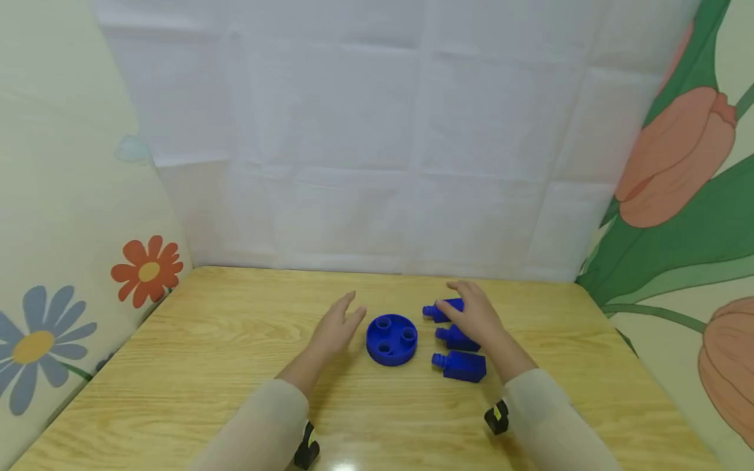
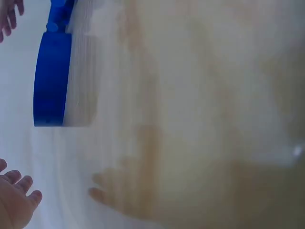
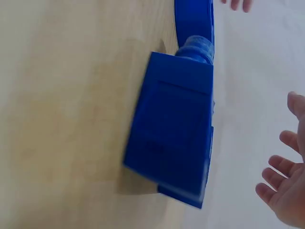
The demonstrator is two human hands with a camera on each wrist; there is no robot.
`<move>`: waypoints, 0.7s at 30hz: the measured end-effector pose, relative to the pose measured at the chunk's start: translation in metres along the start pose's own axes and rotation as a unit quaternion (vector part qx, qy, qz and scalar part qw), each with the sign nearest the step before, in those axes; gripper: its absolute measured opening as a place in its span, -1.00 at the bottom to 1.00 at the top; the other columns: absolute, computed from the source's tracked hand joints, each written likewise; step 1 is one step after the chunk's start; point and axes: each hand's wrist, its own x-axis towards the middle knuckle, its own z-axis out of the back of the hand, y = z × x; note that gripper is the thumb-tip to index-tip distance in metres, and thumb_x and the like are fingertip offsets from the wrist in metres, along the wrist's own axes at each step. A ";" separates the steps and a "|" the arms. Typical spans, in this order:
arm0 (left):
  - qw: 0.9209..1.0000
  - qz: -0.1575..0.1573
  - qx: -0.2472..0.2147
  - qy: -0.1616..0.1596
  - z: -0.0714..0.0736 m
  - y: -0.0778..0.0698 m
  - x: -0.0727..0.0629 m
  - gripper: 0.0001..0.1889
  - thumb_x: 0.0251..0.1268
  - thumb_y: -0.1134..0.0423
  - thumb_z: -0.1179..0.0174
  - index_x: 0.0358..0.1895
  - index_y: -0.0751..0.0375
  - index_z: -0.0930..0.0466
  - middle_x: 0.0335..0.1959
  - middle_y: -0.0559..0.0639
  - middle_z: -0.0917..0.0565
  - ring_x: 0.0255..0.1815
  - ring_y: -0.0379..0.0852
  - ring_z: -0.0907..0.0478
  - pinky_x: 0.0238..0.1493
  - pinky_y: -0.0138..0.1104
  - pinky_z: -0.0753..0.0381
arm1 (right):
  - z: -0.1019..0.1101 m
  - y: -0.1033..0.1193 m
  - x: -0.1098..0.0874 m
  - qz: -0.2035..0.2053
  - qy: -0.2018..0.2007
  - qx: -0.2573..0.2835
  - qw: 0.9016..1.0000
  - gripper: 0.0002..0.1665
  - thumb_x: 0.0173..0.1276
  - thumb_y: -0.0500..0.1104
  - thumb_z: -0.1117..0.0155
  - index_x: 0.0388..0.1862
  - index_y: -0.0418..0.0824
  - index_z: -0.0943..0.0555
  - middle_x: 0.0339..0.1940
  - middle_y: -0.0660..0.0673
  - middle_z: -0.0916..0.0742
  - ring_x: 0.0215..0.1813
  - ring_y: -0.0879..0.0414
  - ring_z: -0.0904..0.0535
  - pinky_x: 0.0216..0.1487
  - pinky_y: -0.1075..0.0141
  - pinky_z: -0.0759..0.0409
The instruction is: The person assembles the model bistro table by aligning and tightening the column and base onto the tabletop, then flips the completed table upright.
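A round blue base (image 1: 391,353) with three raised round sockets lies on the table. To its left hovers my left hand (image 1: 336,327), fingers parted and holding nothing. On the base's other side lie three blue blocks with threaded necks, the necks pointing left: a near one (image 1: 464,366), a middle one (image 1: 458,339) and a far one (image 1: 443,307). My right hand (image 1: 476,319) is over the far and middle blocks and partly covers them. In the right wrist view its fingers (image 3: 276,179) are spread and apart from the near block (image 3: 174,114).
The wooden table (image 1: 235,307) ends at a white cloth (image 1: 330,131) hung behind it. Flower-patterned cloths flank it at left (image 1: 71,196) and right (image 1: 677,261). Black wrist devices (image 1: 497,417) sit under the sleeves.
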 end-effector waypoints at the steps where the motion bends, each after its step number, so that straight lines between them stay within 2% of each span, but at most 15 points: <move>1: 1.000 0.005 -0.023 0.002 -0.001 0.001 -0.003 -0.32 0.54 -0.05 0.09 0.53 0.28 -0.05 0.53 0.34 -0.14 0.49 0.34 -0.15 0.46 0.15 -0.17 | 0.001 -0.002 -0.004 -0.002 0.001 0.012 1.000 -0.27 0.45 0.16 -0.14 0.44 -0.21 -0.34 0.47 -0.29 -0.38 0.49 -0.26 -0.22 0.44 -0.18 -0.24; 5: 0.996 0.020 -0.083 0.009 -0.010 0.007 -0.011 -0.33 0.53 -0.04 0.05 0.54 0.21 -0.05 0.50 0.38 -0.17 0.47 0.35 -0.20 0.38 0.15 -0.31 | 0.002 -0.009 -0.018 -0.008 0.004 0.039 0.999 -0.30 0.45 0.13 -0.16 0.43 -0.20 -0.35 0.44 -0.28 -0.42 0.47 -0.26 -0.26 0.42 -0.19 -0.27; 9: 0.992 0.017 -0.124 0.010 -0.019 0.011 -0.016 -0.36 0.52 0.07 0.00 0.52 0.27 -0.08 0.48 0.41 -0.20 0.45 0.34 -0.23 0.29 0.12 -0.44 | 0.004 -0.013 -0.032 -0.014 0.007 0.057 0.998 -0.31 0.43 0.10 -0.19 0.41 -0.22 -0.37 0.43 -0.31 -0.42 0.46 -0.30 -0.27 0.40 -0.23 -0.28; 12: 0.989 0.014 -0.149 0.006 -0.026 0.014 -0.018 -0.37 0.50 0.14 -0.04 0.51 0.32 -0.10 0.47 0.38 -0.24 0.44 0.31 -0.26 0.34 0.08 -0.40 | 0.004 -0.019 -0.043 -0.023 0.015 0.073 0.997 -0.31 0.41 0.08 -0.23 0.40 -0.23 -0.38 0.42 -0.32 -0.42 0.44 -0.31 -0.29 0.39 -0.22 -0.31; 16: 0.989 0.012 -0.149 -0.010 -0.034 0.017 -0.021 -0.39 0.49 0.16 -0.06 0.48 0.33 -0.16 0.42 0.34 -0.35 0.42 0.27 -0.32 0.44 0.04 -0.28 | 0.001 -0.027 -0.056 -0.019 0.022 0.105 0.994 -0.32 0.38 0.02 -0.30 0.37 -0.26 -0.40 0.38 -0.32 -0.46 0.39 -0.28 -0.37 0.36 -0.18 -0.36; 21: 0.994 -0.011 -0.108 -0.019 -0.039 0.022 -0.022 -0.42 0.45 0.19 -0.10 0.44 0.35 -0.25 0.35 0.32 -0.45 0.36 0.25 -0.40 0.41 0.04 -0.31 | -0.001 -0.036 -0.067 -0.012 0.024 0.161 0.987 -0.35 0.31 -0.07 -0.37 0.32 -0.29 -0.45 0.28 -0.30 -0.54 0.30 -0.22 -0.45 0.31 -0.14 -0.42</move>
